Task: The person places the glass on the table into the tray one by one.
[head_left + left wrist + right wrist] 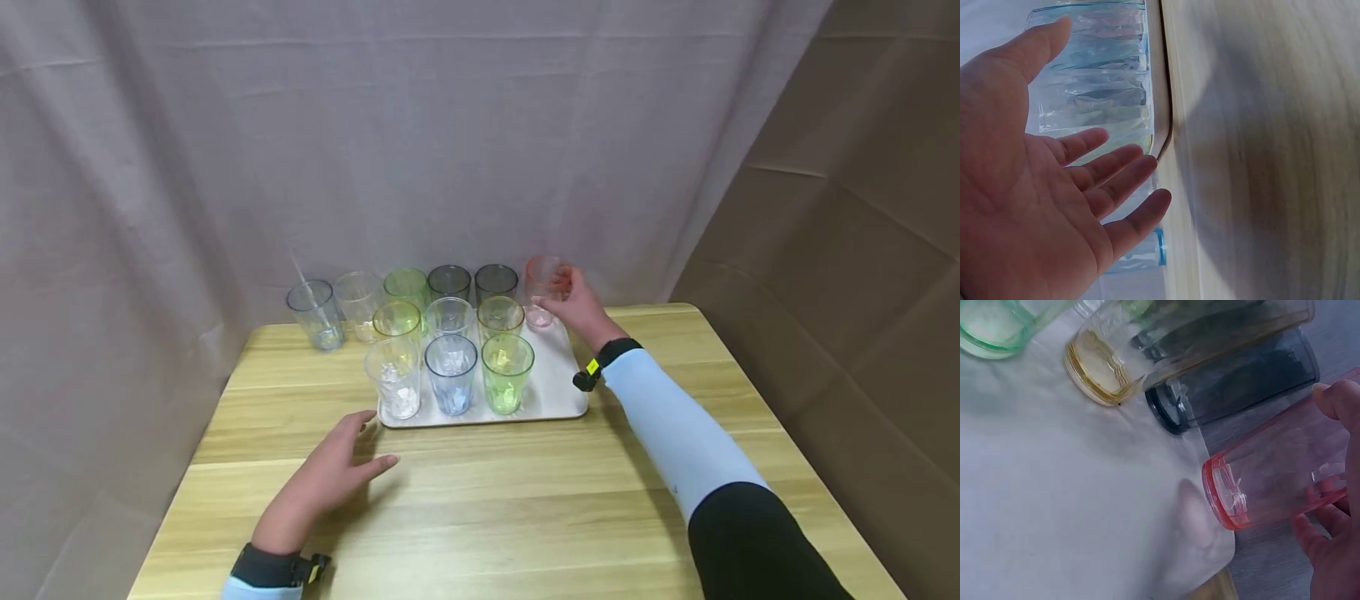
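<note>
My right hand (583,315) grips a pink tumbler (1272,469) with thumb and fingers round its side, over the back right corner of a white tray (555,379). Whether its base touches the tray, I cannot tell. Next to it stand a dark grey tumbler (496,283) and an amber-rimmed one (500,317). At the tray's front left corner my left hand (330,475) has its palm turned inward and fingers extended, holding nothing. Nearest to it is a clear tumbler (393,379), followed along the front by a blue tumbler (452,379) and a green tumbler (507,375).
Behind the front row are a yellow tumbler (397,319), a clear one (450,315), a green one (406,283) and another dark grey one (448,282). Left of the tray stand a blue glass (315,312) with a thin stick and a clear glass (357,300). Grey cloth (480,150) hangs behind the table.
</note>
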Demonstrator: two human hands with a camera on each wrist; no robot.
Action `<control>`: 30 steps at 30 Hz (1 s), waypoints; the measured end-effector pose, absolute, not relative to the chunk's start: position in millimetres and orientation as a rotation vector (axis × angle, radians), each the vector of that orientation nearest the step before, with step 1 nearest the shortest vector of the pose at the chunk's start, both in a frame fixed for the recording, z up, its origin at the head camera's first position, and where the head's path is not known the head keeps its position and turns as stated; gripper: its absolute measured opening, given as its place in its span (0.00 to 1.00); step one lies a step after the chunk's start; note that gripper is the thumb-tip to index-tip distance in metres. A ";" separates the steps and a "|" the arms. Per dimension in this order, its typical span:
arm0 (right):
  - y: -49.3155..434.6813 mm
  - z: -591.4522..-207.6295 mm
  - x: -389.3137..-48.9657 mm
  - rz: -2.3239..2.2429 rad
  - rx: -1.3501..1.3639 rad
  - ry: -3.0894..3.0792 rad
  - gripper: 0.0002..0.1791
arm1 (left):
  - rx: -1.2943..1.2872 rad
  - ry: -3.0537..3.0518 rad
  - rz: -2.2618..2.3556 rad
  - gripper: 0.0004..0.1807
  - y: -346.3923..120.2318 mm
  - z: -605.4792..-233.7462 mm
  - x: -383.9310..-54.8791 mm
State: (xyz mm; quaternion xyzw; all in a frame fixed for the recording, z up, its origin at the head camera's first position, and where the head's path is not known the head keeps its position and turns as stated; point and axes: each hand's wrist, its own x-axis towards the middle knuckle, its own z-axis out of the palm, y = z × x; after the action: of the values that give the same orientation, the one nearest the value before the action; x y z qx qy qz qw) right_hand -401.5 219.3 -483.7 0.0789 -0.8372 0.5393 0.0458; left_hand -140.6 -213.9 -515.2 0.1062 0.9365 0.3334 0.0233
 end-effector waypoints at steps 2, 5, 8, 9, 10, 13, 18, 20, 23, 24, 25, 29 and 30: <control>217.8 -486.5 -404.8 1.633 0.233 -2.571 0.49 | 0.324 2.900 1.029 0.53 -214.1 -515.5 -140.3; 216.4 -492.6 -408.7 1.604 0.209 -2.612 0.49 | 0.326 2.902 1.025 0.53 -214.0 -515.9 -140.2; 216.0 -499.1 -411.5 1.599 0.177 -2.632 0.49 | 0.321 2.893 1.031 0.52 -213.4 -515.8 -140.1; 215.9 -500.8 -412.4 1.603 0.171 -2.630 0.49 | 0.320 2.890 1.033 0.51 -213.2 -515.8 -140.0; 216.0 -502.3 -413.1 1.607 0.165 -2.625 0.50 | 0.318 2.888 1.033 0.51 -212.9 -515.8 -139.9; 215.5 -504.4 -414.7 1.611 0.159 -2.615 0.51 | 0.316 2.893 1.034 0.51 -213.3 -515.5 -139.5; 214.6 -504.7 -414.4 1.616 0.160 -2.615 0.51 | 0.318 2.891 1.040 0.50 -214.2 -516.7 -139.7; 214.6 -504.8 -413.5 1.624 0.159 -2.617 0.51 | 0.317 2.884 1.041 0.50 -214.4 -517.1 -139.9; 215.7 -504.9 -410.4 1.623 0.163 -2.624 0.54 | 0.312 2.888 1.033 0.51 -215.8 -517.1 -140.1; 216.8 -504.7 -407.9 1.621 0.165 -2.624 0.55 | 0.311 2.891 1.028 0.51 -216.3 -517.2 -140.4; 218.2 -504.0 -404.6 1.609 0.159 -2.632 0.55 | 0.310 2.894 1.025 0.51 -216.9 -517.4 -140.7; 229.2 -500.0 -381.9 1.546 0.144 -2.654 0.56 | 0.298 2.905 1.019 0.49 -218.7 -516.5 -142.7; 232.3 -499.0 -373.5 1.533 0.154 -2.654 0.55 | 0.293 2.905 1.017 0.49 -219.3 -515.8 -143.2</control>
State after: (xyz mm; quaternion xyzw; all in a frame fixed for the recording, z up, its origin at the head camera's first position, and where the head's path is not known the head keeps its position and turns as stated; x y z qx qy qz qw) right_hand -373.5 232.3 -499.0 0.0503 -0.8642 0.4993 0.0366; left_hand -143.2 -219.3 -515.8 0.0949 0.9393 0.3287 0.0247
